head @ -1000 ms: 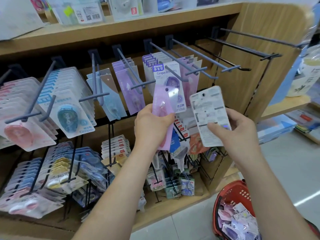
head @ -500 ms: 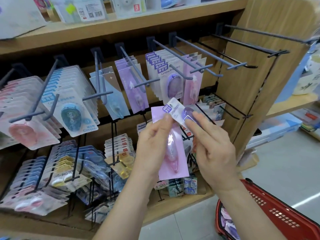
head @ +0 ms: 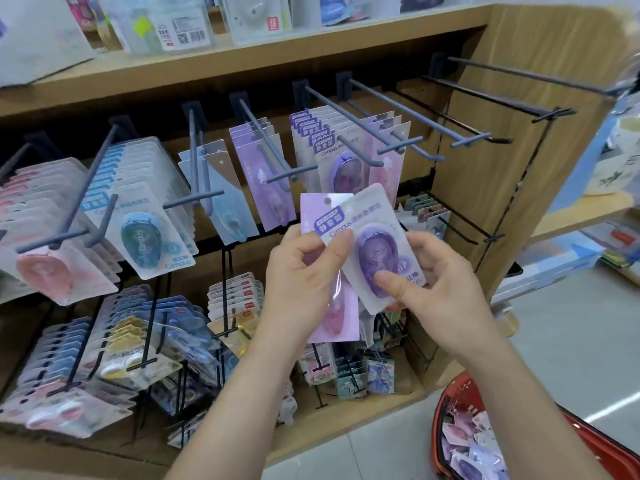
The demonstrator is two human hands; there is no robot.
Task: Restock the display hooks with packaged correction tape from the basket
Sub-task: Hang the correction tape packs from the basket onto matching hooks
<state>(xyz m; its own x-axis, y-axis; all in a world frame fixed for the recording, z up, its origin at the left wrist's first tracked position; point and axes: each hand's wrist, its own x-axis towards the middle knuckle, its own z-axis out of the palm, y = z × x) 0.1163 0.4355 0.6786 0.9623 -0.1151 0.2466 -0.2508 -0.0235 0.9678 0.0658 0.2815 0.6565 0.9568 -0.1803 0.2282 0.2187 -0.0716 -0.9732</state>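
1. Far left: pink packs (head: 52, 271) and blue packs (head: 145, 237) hang in dense rows on the upper hooks. None of them touch your hands.
2. Your left hand (head: 301, 282) is curled round a long lilac pack (head: 341, 323). The fingers are behind it and the thumb is on the front. The pack stands roughly upright, and its punched top shows above your hand.
3. The thumb tip also lies on the left edge of the purple oval pack (head: 372, 251), just below its printed label.
4. The purple oval pack overlaps the front of the lilac pack and is tilted, with its top leaning left. It sits between your two hands, in front of the display and clear of every hook.
5. Your right hand (head: 440, 289) pinches this pack. The thumb presses on the lower part of the blister, and the fingers are curled behind its right edge.
6. Behind and above the held packs, matching purple packs (head: 346, 168) hang on a hook. Further right, dark hooks (head: 485, 95) jut out from the wooden panel.
7. Lower right: the red basket (head: 440, 427) is on the floor, well below your right forearm. Loose packs (head: 471, 448) are heaped inside it.
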